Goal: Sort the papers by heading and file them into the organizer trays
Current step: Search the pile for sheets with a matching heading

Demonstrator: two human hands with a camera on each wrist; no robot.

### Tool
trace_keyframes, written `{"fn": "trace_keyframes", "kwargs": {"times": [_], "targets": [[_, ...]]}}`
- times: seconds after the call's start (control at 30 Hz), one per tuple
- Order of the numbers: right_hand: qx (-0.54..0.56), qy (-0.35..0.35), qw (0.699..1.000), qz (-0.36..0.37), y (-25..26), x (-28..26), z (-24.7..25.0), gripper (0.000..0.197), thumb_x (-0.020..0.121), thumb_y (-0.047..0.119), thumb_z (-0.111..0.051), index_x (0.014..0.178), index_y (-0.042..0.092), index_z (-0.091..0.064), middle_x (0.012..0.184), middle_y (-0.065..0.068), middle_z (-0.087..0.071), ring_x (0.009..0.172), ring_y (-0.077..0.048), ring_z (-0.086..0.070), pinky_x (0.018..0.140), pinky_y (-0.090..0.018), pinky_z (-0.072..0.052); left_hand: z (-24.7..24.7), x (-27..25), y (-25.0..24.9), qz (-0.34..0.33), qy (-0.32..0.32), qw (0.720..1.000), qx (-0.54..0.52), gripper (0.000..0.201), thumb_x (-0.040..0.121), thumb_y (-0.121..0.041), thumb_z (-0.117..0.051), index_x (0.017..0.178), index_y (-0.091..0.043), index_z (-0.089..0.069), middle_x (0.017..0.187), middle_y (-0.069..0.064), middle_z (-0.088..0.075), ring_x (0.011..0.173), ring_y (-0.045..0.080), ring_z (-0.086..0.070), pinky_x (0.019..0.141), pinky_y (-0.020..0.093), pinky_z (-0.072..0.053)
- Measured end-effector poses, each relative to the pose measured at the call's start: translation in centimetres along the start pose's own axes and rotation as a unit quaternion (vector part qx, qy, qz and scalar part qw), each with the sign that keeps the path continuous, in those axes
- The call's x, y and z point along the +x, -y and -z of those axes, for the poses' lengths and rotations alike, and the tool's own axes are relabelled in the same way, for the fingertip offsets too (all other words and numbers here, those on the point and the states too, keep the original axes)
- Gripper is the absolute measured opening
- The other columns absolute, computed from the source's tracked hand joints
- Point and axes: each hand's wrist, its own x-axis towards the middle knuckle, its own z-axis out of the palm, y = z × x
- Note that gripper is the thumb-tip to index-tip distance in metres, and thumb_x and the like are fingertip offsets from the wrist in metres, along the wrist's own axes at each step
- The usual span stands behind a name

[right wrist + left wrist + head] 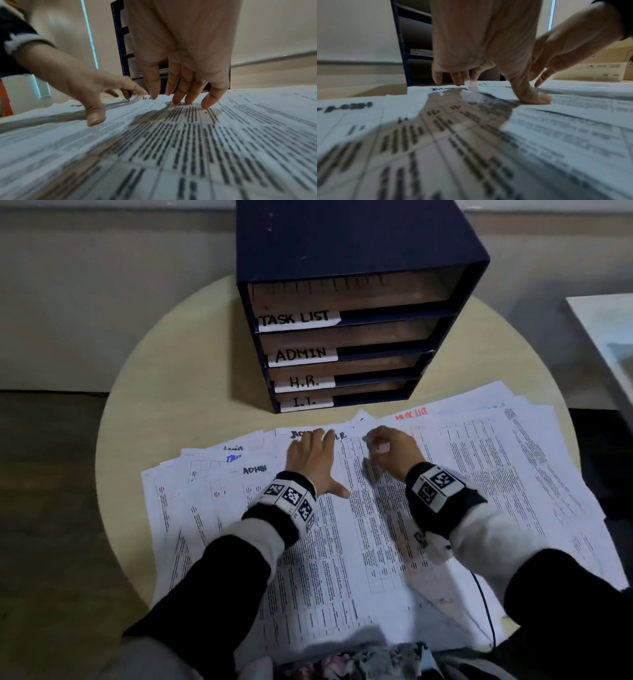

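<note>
Printed sheets (pixel 376 542) lie fanned across the round table, with handwritten headings along their far edges: ADMIN (pixel 255 469), H.R. (pixel 340 435) and a red TASK LIST (pixel 411 414). Behind them stands the dark blue organizer (pixel 342 251) with trays labelled TASK LIST (pixel 298 320), ADMIN (pixel 301 355), H.R. (pixel 304 381) and a lowest one (pixel 305 402). My left hand (pixel 315 463) (pixel 479 47) presses flat on the middle sheets, its fingertips at their top edge. Just to its right, my right hand (pixel 387 446) (pixel 180 54) touches a sheet with its fingertips (pixel 176 100) pointing down.
The beige table (pixel 191 364) shows bare in front of and left of the organizer. A white board-like object (pixel 606 337) lies off the table to the right. A thin black cable (pixel 486 611) crosses the papers' near right corner. A cardboard box (pixel 590 71) stands beyond.
</note>
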Motion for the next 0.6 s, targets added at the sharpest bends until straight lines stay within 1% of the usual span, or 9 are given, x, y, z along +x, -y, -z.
{"fn": "trace_keyframes", "kwargs": {"times": [0.07,0.13,0.2,0.27,0.3,0.37,0.47,0.53,0.6], "targets": [[-0.023,0.018,0.999,0.016,-0.6,-0.7,-0.2,0.035,0.082,-0.001,-0.059,0.115,0.009,-0.060,0.116,-0.011,-0.062,0.111,-0.026,-0.055,0.094,-0.030,-0.042,-0.2,0.2,-0.4,0.003,-0.032,0.999,0.029,0.119,0.061,-0.060,-0.074,0.146,-0.009,-0.009,0.140,0.011,-0.023,0.131,0.031,-0.025,0.111,0.044,-0.024],[-0.043,0.029,0.998,0.019,-1.0,-1.3,-0.4,0.049,0.078,0.001,-0.064,0.125,0.012,-0.053,0.127,-0.010,-0.053,0.120,-0.026,-0.048,0.101,-0.035,-0.040,0.0,0.2,-0.9,-0.003,-0.070,0.996,0.048,0.100,0.067,-0.054,-0.074,0.140,-0.008,-0.022,0.132,0.011,-0.030,0.122,0.030,-0.032,0.106,0.040,-0.029],[-0.062,0.027,0.998,0.005,-1.3,-1.8,-0.3,0.066,0.077,0.006,-0.068,0.136,0.017,-0.041,0.141,-0.007,-0.038,0.130,-0.025,-0.036,0.107,-0.045,-0.034,0.2,0.1,-1.2,-0.026,-0.124,0.991,0.038,0.060,0.083,-0.031,-0.066,0.128,-0.008,-0.035,0.126,0.011,-0.040,0.114,0.030,-0.040,0.096,0.037,-0.036],[-0.083,0.003,0.997,0.001,-1.4,-2.2,0.3,0.079,0.076,0.011,-0.071,0.142,0.023,-0.030,0.151,-0.002,-0.024,0.138,-0.024,-0.024,0.111,-0.050,-0.028,0.4,-0.3,-1.3,-0.058,-0.136,0.988,-0.037,0.028,0.090,-0.004,-0.050,0.116,-0.007,-0.043,0.109,0.013,-0.052,0.100,0.032,-0.051,0.077,0.037,-0.040],[-0.094,-0.008,0.996,0.001,-1.4,-2.3,0.7,0.084,0.075,0.013,-0.073,0.144,0.026,-0.026,0.153,0.001,-0.018,0.141,-0.023,-0.018,0.111,-0.051,-0.024,0.4,-0.5,-1.2,-0.072,-0.122,0.987,-0.079,0.023,0.090,0.004,-0.043,0.109,-0.008,-0.045,0.097,0.014,-0.055,0.091,0.032,-0.054,0.068,0.035,-0.039],[-0.117,-0.024,0.993,-0.010,-1.6,-2.4,1.4,0.091,0.072,0.021,-0.076,0.145,0.030,-0.022,0.156,0.003,-0.010,0.143,-0.022,-0.009,0.112,-0.053,-0.018,0.3,-0.9,-0.6,-0.092,-0.092,0.981,-0.147,0.021,0.090,0.008,-0.038,0.093,-0.011,-0.045,0.081,0.010,-0.053,0.083,0.032,-0.058,0.060,0.030,-0.034],[-0.118,-0.048,0.990,-0.052,-2.1,-2.5,2.2,0.083,0.067,0.035,-0.079,0.138,0.032,-0.035,0.154,0.004,-0.012,0.143,-0.024,-0.006,0.112,-0.057,-0.010,0.4,-1.6,0.5,-0.090,-0.098,0.962,-0.237,0.024,0.094,0.004,-0.039,0.080,-0.015,-0.044,0.082,0.013,-0.061,0.069,0.027,-0.054,0.058,0.026,-0.032],[-0.104,-0.070,0.990,-0.062,-2.4,-2.8,2.7,0.065,0.067,0.038,-0.079,0.125,0.025,-0.051,0.149,0.001,-0.023,0.138,-0.027,-0.013,0.111,-0.057,-0.014,0.9,-2.1,1.3,-0.056,-0.126,0.937,-0.322,0.023,0.095,0.001,-0.040,0.079,-0.014,-0.049,0.078,0.011,-0.058,0.061,0.021,-0.043,0.057,0.023,-0.032],[-0.051,-0.106,0.991,-0.061,-2.8,-2.9,2.8,0.061,0.068,0.035,-0.079,0.121,0.017,-0.052,0.141,-0.005,-0.033,0.131,-0.030,-0.026,0.107,-0.053,-0.028,1.2,-2.3,2.1,-0.013,-0.171,0.900,-0.400,0.025,0.095,-0.002,-0.041,0.073,-0.015,-0.047,0.067,0.004,-0.047,0.061,0.018,-0.037,0.053,0.023,-0.027]]}}
